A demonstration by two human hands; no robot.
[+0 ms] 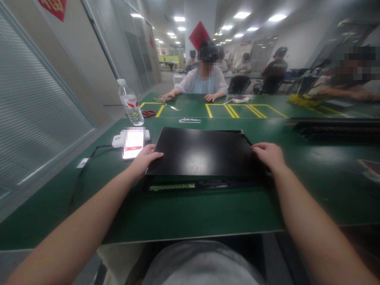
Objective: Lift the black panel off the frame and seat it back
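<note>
A flat black display panel (198, 152) lies in front of me, its near edge raised above a black frame (231, 183). Along the near side of that frame runs a green circuit strip (172, 187). My left hand (145, 158) grips the panel's left edge, thumb on top and the other fingers partly hidden beneath. At the right edge my right hand (268, 156) is closed, thumb and fingers pinched at the rim. Whether the right fingers also take in the frame is hard to see.
Left of the panel are a lit phone (133, 144), a white power strip (117, 141) with a black cable and a water bottle (130, 103). Red-handled scissors (148, 113) lie behind. Long black strips (326, 128) rest at right. A person (204, 79) sits opposite.
</note>
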